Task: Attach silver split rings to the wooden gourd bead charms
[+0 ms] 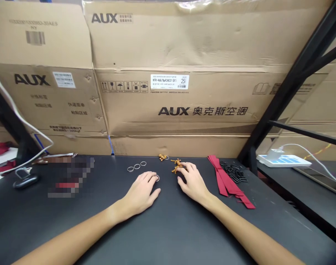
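My left hand lies palm down on the dark table, its thumb apart from the fingers. A metal key ring shows at its fingertips, partly covered by them. To the right, my right hand is lowered with fingers spread, the fingertips touching or just over small orange-brown figures. How many figures are there is hard to tell, as the fingers hide part of them. Another such figure, with a ring beside or on it, lies farther back. Three more metal rings lie in a slanting row beyond my left hand.
Red fabric strips and a pile of black clips lie right. Left are a black glossy object and a pixelated patch. Cardboard boxes stand behind. A white power strip sits beyond the black frame.
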Action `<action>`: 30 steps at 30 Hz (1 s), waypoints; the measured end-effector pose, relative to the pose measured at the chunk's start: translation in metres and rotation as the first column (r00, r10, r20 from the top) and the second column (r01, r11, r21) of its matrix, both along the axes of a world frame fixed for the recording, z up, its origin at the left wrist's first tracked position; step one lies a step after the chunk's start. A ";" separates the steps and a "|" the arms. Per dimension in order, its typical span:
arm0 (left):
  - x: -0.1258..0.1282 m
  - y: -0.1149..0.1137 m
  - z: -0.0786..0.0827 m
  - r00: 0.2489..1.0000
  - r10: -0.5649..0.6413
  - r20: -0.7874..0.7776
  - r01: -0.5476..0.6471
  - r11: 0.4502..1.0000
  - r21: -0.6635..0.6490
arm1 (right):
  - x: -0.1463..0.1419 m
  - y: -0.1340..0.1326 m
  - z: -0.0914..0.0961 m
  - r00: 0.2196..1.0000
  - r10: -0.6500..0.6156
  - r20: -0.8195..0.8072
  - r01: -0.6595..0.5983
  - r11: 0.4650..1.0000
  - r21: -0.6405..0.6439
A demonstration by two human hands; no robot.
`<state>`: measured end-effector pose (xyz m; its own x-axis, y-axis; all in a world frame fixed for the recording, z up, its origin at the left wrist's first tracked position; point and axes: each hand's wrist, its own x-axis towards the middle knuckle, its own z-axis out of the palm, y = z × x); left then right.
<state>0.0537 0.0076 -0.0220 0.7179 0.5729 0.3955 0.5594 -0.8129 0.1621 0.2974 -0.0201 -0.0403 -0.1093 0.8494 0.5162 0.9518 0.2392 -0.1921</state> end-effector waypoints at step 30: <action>0.000 0.006 -0.004 0.973 -0.189 0.129 0.205 0.971 -0.125 | -0.007 -0.002 -0.005 0.930 0.326 -0.168 -0.333 0.943 -0.017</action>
<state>0.0539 0.0133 -0.0260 0.7759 0.4791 0.4104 0.3615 -0.8708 0.3332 0.2901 -0.0216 -0.0450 -0.3061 0.8021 0.5128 0.7765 0.5220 -0.3530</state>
